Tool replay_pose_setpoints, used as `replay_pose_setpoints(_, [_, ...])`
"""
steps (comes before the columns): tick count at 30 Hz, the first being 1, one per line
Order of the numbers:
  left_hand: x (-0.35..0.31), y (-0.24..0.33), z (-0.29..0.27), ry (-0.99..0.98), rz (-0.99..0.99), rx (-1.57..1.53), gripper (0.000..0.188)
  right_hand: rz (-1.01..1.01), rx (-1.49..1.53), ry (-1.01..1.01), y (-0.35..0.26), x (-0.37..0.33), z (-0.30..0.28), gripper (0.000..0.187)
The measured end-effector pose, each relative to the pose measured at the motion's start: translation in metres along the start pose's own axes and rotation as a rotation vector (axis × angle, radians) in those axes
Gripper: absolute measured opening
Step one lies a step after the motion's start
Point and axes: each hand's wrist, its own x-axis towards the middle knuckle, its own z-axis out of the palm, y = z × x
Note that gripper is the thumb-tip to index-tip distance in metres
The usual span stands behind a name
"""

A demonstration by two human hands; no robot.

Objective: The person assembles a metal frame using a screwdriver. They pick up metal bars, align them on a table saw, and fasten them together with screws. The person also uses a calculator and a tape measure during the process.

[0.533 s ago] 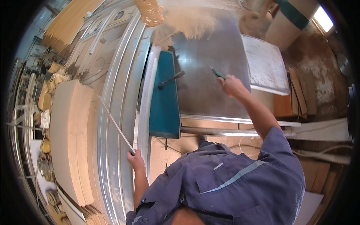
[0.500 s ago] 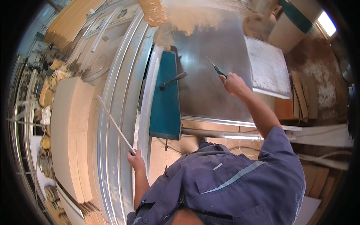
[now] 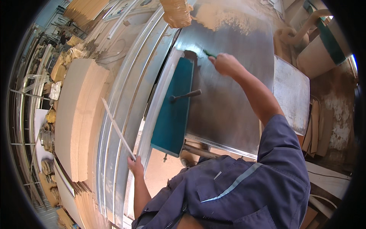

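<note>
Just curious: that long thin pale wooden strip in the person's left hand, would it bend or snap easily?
Probably light: the left hand lifts the long thin pale wooden strip by one end. It looks straight, so fairly stiff, yet so slender that it would likely flex or snap if pushed sideways.

Woodworking shop, big steel machine table (image 3: 228, 99) mid-frame, sawdust everywhere.
Sawdust pile (image 3: 228, 17) at table's far end; teal fence block (image 3: 173, 110) with black lever (image 3: 185, 95) on its left edge; aluminium sliding rails (image 3: 122, 114) alongside. Stack of pale boards (image 3: 78, 114) left of the rails, cluttered shelving (image 3: 34, 114) beyond. Dust-extraction duct (image 3: 293, 34) upper right, bright daylight at the right edge, wood offcuts (image 3: 318, 126) leaning below.
</note>
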Motion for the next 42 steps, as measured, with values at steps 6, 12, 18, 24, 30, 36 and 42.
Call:
replay_pose_setpoints(6, [-0.006, 0.016, -0.003, -0.009, -0.034, 0.003, 0.032, 0.131, 0.000, 0.269, 0.073, 0.034, -0.002, 0.061])
replay_pose_setpoints(12, [-0.006, 0.010, -0.002, -0.002, -0.041, 0.097, 0.035, -0.020, -0.011, 0.163, 0.060, 0.030, -0.016, 0.059])
replay_pose_setpoints(18, [0.000, 0.001, -0.001, 0.001, -0.034, 0.077, 0.034, -0.011, 0.041, 0.388, 0.056, 0.060, -0.021, 0.059])
replay_pose_setpoints(24, [-0.001, 0.009, 0.005, 0.054, -0.024, 0.087, 0.034, 0.171, 0.097, 0.349, 0.102, 0.089, -0.033, 0.059])
replay_pose_setpoints(30, [-0.005, 0.001, 0.000, 0.023, -0.083, 0.159, 0.038, 0.159, -0.023, 0.055, 0.117, 0.044, -0.019, 0.058])
replay_pose_setpoints(36, [-0.005, 0.009, 0.003, 0.045, -0.071, 0.115, 0.038, 0.573, 0.156, 0.428, 0.261, -0.009, -0.045, 0.069])
replay_pose_setpoints(42, [-0.001, 0.002, 0.004, 0.018, -0.017, 0.044, 0.034, 0.578, 0.175, 0.514, 0.267, -0.032, -0.033, 0.073])
